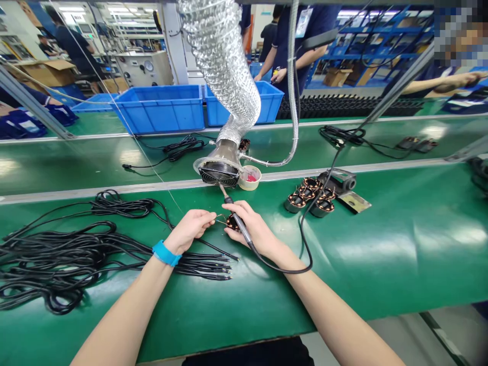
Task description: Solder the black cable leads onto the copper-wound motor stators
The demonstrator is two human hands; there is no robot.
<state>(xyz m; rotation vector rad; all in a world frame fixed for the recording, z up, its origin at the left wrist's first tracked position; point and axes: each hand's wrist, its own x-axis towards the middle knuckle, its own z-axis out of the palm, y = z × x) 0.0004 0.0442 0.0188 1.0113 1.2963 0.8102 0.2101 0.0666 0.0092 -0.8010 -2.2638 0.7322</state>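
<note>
Pinching a thin wire (221,221) in the closed fingers of the left hand (190,226), just beside the coil (230,222); cannot tell whether solder or lead. Gripping the iron (241,227) by its dark handle in the right hand (257,229), with fingers closed around it and the tip near the fan (218,175). Partly hidden on the bench (229,315), between both hands; contact with the right fingers too covered to confirm.

Judging by looks, probably small but dense for the coil: firm at the outer ring, fragile around the copper ends. Best held by that outer wall, clear of the wires. Likely light, thin and easily bent for the wire; best pinched close to its end. Stiff for the iron, possibly hot at the tip, so best held only by the handle, with slack in its bendy cord (310,244). Near the left forearm, floppy black cables (114,239), best lifted by the sheath rather than the bare ends.
</note>
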